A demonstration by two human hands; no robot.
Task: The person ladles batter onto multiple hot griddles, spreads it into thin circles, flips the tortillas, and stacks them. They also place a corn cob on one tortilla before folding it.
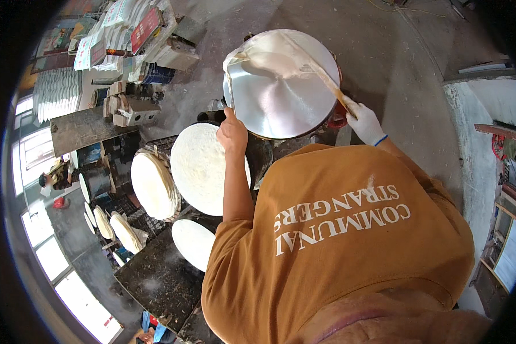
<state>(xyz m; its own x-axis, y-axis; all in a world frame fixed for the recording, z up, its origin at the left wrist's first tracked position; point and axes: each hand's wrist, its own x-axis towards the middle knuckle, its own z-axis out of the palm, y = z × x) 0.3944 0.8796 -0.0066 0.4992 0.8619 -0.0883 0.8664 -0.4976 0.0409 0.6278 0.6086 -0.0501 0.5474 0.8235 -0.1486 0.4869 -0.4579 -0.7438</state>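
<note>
In front of me is a large round metal griddle (275, 105), its near part bare and shiny. A thin, pale sheet of dough or batter (264, 56) covers its far part and hangs over the far left rim. My bare left hand (234, 133) is closed at the griddle's left rim on a narrow pale strip (230, 88) leading up to the sheet; whether this is its edge or a thin tool, I cannot tell. In a white glove, my right hand (364, 122) grips a long wooden stick (329, 81) that slants across the right rim to the sheet.
Left of the griddle lie a large round flatbread (200, 167), a stack of flatbreads (152, 185) and another pale round (193, 243). Bricks (127, 109) and bundled packaging (107, 38) stand farther left. Other people (58, 174) are at the far left and bottom edge. A wall (473, 129) rises at right.
</note>
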